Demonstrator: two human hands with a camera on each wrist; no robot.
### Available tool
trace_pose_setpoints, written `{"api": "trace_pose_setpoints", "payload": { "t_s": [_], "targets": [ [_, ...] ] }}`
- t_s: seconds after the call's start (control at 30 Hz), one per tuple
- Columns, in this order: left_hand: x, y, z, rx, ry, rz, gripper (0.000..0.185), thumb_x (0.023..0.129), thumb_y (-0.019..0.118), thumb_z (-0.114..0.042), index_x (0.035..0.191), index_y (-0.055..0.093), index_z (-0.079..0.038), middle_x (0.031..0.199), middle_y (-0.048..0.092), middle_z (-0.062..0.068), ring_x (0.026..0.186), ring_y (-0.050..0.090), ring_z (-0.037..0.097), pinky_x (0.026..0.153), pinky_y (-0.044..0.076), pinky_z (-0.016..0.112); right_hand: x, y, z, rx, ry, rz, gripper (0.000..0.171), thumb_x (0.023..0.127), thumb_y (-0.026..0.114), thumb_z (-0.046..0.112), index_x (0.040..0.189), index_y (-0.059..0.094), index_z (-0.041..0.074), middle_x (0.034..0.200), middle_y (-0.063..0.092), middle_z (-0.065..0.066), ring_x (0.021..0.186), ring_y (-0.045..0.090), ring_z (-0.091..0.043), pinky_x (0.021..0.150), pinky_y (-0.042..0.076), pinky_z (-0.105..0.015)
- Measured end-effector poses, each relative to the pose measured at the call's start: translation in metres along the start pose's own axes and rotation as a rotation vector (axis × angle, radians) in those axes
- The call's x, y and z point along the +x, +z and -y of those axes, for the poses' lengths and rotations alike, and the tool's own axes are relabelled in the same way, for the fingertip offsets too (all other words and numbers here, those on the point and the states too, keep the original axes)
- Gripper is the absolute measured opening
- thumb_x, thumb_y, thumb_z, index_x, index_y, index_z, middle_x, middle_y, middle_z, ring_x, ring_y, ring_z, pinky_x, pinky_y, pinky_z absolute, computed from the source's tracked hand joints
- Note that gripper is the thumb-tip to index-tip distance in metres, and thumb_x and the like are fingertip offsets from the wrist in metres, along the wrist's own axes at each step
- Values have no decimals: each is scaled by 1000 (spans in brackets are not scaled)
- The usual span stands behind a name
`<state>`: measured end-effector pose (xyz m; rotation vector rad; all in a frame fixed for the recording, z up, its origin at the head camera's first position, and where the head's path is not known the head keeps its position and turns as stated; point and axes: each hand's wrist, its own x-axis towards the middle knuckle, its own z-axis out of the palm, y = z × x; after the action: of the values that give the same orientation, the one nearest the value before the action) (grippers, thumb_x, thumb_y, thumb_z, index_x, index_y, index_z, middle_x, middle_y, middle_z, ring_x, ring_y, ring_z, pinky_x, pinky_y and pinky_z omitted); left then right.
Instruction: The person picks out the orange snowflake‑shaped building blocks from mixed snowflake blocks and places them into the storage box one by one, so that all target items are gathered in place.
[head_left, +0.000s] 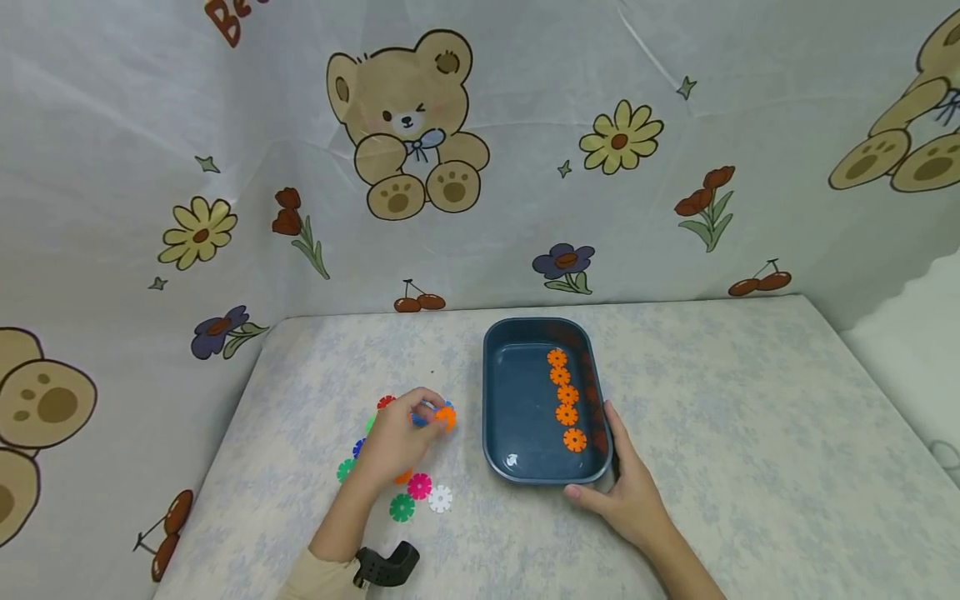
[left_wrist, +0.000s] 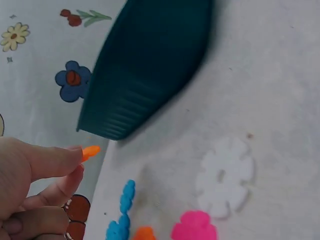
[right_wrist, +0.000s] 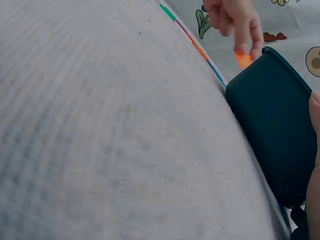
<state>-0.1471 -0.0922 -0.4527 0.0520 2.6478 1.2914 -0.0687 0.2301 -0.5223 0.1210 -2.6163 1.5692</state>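
From the head view, a dark blue tray (head_left: pixel 525 392) was seen mid-table, with open tabletop (head_left: pixel 750 417) to its right and behind it. Five orange discs (head_left: pixel 566 414) were lined along its right inner side. Its near right corner was touched by the right hand (head_left: pixel 626 492), fingers fairly straight. Left of the tray, an orange disc (head_left: pixel 446 417) was pinched by the left hand (head_left: pixel 397 446) above loose coloured discs (head_left: pixel 420 486).

In the left wrist view, the orange disc (left_wrist: pixel 90 151) was pinched at the fingertips (left_wrist: pixel 60 161), just beside the tray's outer wall (left_wrist: pixel 145 75).

In the right wrist view, the tray (right_wrist: pixel 275 125) was bordered by bare tabletop (right_wrist: pixel 110 140).

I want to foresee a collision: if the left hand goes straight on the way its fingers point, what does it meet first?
Probably the near wall of the blue tray: the left hand, pinching an orange piece, points toward it. Height is unclear.
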Motion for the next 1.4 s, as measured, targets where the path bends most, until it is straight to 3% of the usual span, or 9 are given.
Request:
{"api": "trace_pose_setpoints", "payload": {
  "t_s": [0.13, 0.33, 0.57, 0.73, 0.9, 1.07, 1.4],
  "targets": [
    [4, -1, -18, -123, 24, -16, 21, 87, 77, -18, 104, 69, -29, 92, 66, -1, 53, 54, 23, 51, 47, 30, 0, -1, -1, 4, -6, -2, 125, 71, 91, 24, 159, 3, 34, 167, 14, -4, 151, 18, -10, 105, 16, 2],
    [13, 11, -50, -179, 76, -27, 16, 89, 75, -24, 104, 74, -29, 92, 70, -4, 94, 62, 22, 67, 55, 31, 0, -1, 0, 2, -17, 2, 124, 71, 90, 25, 160, 4, 32, 167, 14, -6, 150, 17, -7, 105, 16, 2],
    [35, 34, -85, -123, 162, 7, 15, 94, 69, -22, 108, 75, -20, 92, 71, -4, 86, 64, 17, 65, 53, 27, 1, 0, 0, 1, -13, -1, 123, 71, 91, 26, 160, 6, 28, 167, 15, -6, 150, 18, -6, 105, 17, 2],
    [54, 50, -103, -87, 176, -27, 15, 95, 68, -19, 108, 75, -18, 93, 71, 1, 77, 64, 13, 61, 51, 27, 1, 0, 1, 4, -15, -4, 123, 71, 91, 24, 161, 6, 27, 167, 15, -6, 148, 18, 0, 105, 17, 2],
    [72, 63, -113, -39, 136, -86, 15, 97, 65, -19, 107, 75, -17, 91, 70, 1, 71, 61, 13, 58, 47, 25, 1, 0, 2, -6, -8, -4, 123, 71, 90, 25, 161, 6, 23, 167, 15, -6, 149, 18, -3, 105, 17, 2],
    [85, 76, -115, 81, 106, -122, 15, 98, 61, -19, 106, 74, -18, 86, 70, 0, 63, 58, 13, 52, 44, 24, 1, 0, 2, -2, -4, 0, 123, 72, 90, 24, 161, 6, 28, 167, 15, -6, 149, 18, -3, 105, 17, 2],
    [102, 98, -113, 259, 37, -106, 14, 100, 60, -21, 103, 73, -20, 95, 73, 0, 70, 62, 15, 56, 48, 29, 0, -1, 1, 6, -19, 1, 122, 72, 90, 22, 161, 6, 23, 166, 16, -8, 148, 18, -3, 105, 18, 2]
  ]
}}
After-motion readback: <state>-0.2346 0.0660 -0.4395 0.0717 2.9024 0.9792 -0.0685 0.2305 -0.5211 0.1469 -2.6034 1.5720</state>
